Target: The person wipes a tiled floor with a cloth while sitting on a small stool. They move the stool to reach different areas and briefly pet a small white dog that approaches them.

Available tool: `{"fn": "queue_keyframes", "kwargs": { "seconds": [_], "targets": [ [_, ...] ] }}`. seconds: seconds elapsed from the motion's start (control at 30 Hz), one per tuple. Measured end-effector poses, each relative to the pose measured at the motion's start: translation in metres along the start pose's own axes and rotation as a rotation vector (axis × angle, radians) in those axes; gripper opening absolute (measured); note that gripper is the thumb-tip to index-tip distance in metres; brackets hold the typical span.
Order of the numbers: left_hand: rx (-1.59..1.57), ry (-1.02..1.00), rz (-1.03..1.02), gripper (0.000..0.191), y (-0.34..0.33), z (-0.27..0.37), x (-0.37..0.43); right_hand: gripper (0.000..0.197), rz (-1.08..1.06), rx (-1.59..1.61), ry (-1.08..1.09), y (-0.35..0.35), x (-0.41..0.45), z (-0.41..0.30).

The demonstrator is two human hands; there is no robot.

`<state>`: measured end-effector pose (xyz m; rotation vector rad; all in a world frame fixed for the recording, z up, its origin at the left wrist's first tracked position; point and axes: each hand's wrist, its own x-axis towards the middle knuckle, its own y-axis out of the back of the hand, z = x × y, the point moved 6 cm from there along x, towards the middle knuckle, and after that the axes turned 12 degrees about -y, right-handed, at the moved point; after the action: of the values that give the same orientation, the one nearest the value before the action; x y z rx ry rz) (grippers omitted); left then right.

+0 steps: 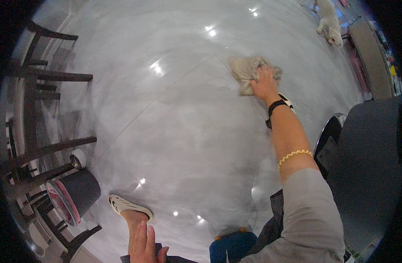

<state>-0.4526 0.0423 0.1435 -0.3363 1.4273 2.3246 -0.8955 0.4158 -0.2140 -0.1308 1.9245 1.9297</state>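
Observation:
My right hand [265,83] presses on a beige, fluffy cloth [245,74] that lies creased on the grey, glossy floor [174,131]. Its fingers rest spread over the cloth's right part, and the cloth's edges look blurred. A dark band circles that wrist, and a yellow wavy band sits near the elbow. At the bottom left, my left hand [145,245] is near my leg, fingers extended, thumb apart, holding nothing. Beyond it is a cream clog [130,207] on my foot. Another cream and black clog [287,102] is partly hidden behind my right wrist.
Dark wooden chairs [64,76] line the left side. A dark bin [81,190] with a pinkish liner stands by them, near a small round container [78,159]. A blue stool [234,246] is below me. Grey furniture [368,164] borders the right; a white dog [330,26] is at the upper right.

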Motion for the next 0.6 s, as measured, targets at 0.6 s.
{"fn": "queue_keyframes", "kwargs": {
  "seconds": [0.6],
  "targets": [
    [-0.152,0.102,0.109,0.072,-0.001,-0.045,-0.099,0.097,-0.103,-0.072,0.589,-0.066,-0.280,-0.365]
  ]
}}
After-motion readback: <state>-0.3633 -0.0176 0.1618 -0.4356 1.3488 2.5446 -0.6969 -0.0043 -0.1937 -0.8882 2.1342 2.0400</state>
